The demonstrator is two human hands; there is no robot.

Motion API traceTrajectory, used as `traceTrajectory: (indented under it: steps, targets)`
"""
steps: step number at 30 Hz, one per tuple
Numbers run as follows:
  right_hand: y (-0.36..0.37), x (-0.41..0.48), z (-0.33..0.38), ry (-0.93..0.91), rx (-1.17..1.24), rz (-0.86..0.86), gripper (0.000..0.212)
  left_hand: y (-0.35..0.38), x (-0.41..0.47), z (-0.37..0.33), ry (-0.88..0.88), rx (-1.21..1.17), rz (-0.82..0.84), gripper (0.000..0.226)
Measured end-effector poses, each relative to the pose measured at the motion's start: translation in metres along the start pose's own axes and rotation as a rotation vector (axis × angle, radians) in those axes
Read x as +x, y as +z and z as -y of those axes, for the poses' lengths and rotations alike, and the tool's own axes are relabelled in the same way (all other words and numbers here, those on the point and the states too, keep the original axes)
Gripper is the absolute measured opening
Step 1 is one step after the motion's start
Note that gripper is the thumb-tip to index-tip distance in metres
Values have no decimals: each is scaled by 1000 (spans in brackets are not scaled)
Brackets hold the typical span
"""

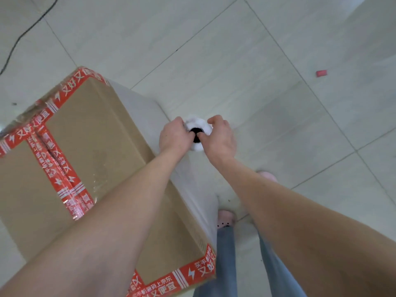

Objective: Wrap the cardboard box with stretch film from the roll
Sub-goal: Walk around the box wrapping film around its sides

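- Brown cardboard box (90, 151) with red printed tape stands on the pale tiled floor (278, 61), its lower left part cut off by the frame and crossed by the left forearm.
- White stretch film roll (198, 133) stands upright just beside the box, seen end-on; its length is hidden.
- Left hand (174, 136) and right hand (218, 138) clasp the roll's top end.
- Translucent film (139, 108) along the box's side is hard to make out.
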State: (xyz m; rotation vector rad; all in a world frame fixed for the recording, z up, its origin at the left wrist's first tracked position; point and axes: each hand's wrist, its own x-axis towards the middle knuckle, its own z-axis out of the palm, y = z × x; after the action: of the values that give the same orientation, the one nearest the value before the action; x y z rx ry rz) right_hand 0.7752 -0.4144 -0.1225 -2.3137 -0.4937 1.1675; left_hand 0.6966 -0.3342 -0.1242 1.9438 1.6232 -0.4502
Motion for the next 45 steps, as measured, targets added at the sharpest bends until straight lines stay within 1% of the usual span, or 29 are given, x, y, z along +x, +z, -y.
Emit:
traceTrajectory:
  steps: [2, 4, 5, 7, 9, 10, 12, 14, 16, 18, 19, 21, 23, 25, 27, 30, 32, 34, 36, 37, 39, 41, 43, 45]
  targets:
    - [1, 4, 7, 98, 32, 50, 43, -3, 3, 7, -98, -94, 3, 17]
    - [1, 10, 13, 108, 23, 88, 38, -6, 6, 8, -112, -41, 4, 28]
    - [0, 12, 17, 91, -2, 100, 33, -7, 7, 6, -80, 10, -6, 32]
    - [-1, 17, 24, 60, -57, 115, 25, -10, 10, 0, 53, 88, -25, 34]
    - [-3, 21, 29, 38, -122, 129, 23, -13, 15, -6, 173, 167, -14, 34]
    - [-3, 23, 31, 26, -153, 132, 23, -15, 18, -9, 206, 200, -8, 31]
    - [-6, 28, 35, 1, -199, 134, 22, -20, 23, -11, 218, 228, -15, 25]
    - [-7, 33, 41, -44, -243, 139, 25, -22, 27, -10, 173, 194, -41, 20]
    - [-6, 38, 47, -119, -276, 139, 30, -24, 29, -8, 86, 98, -61, 17]
    - [-3, 40, 50, -192, -237, 121, 34, -26, 31, -4, 1, 6, -89, 15]
    - [-2, 40, 52, -200, -198, 111, 37, -29, 33, -3, -48, -30, -104, 16]
    - [1, 42, 57, -143, -133, 135, 45, -35, 37, 2, -167, -119, -130, 17]
    - [5, 45, 62, -64, -107, 214, 46, -41, 42, 7, -272, -197, -118, 20]
    - [7, 48, 68, -27, -84, 258, 40, -45, 46, 11, -303, -182, -69, 28]
    - [10, 48, 70, -5, -65, 272, 37, -48, 47, 14, -289, -139, -23, 33]
    - [14, 45, 71, 8, -45, 266, 32, -52, 47, 14, -249, -44, 14, 36]
    - [16, 46, 73, 3, -60, 263, 33, -54, 46, 12, -184, 28, 12, 39]
    - [19, 48, 78, -8, -74, 267, 33, -56, 46, 9, -34, 97, -5, 45]
    - [23, 50, 83, -4, -81, 261, 26, -59, 48, 7, 107, 189, -4, 49]
    - [24, 50, 84, 2, -91, 258, 22, -62, 50, 6, 149, 227, 1, 50]
    - [26, 53, 88, 11, -127, 268, 21, -69, 59, 5, 227, 293, 16, 50]
    - [27, 59, 91, 19, -162, 277, 26, -76, 71, 3, 333, 359, 41, 44]
    - [27, 65, 97, -9, -213, 257, 29, -80, 82, 2, 417, 398, 51, 32]
    - [27, 70, 104, -65, -273, 221, 26, -85, 90, 4, 422, 425, 30, 22]
